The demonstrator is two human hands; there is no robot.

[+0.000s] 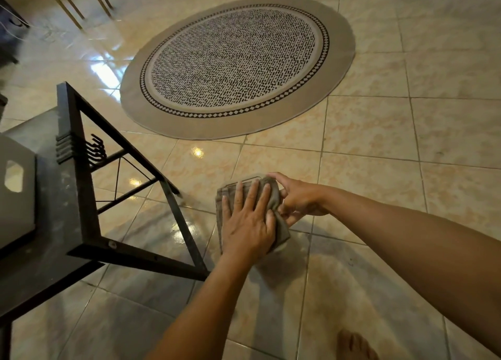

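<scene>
Head view: the left hand (245, 224) presses flat, fingers straight, on the folded grey cloth (282, 229), its edge gripped by the right hand (296, 199); a slack grip might unfold it.

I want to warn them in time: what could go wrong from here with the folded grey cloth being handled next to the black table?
1. The folded cloth seems to be held in the air. The left hand lies flat on it and the right hand grips one edge, so it may unfold or drop.
2. The table frame is near the left forearm and could be knocked.
3. The tile floor is glossy under a bare foot, so a slip seems possible.
</scene>
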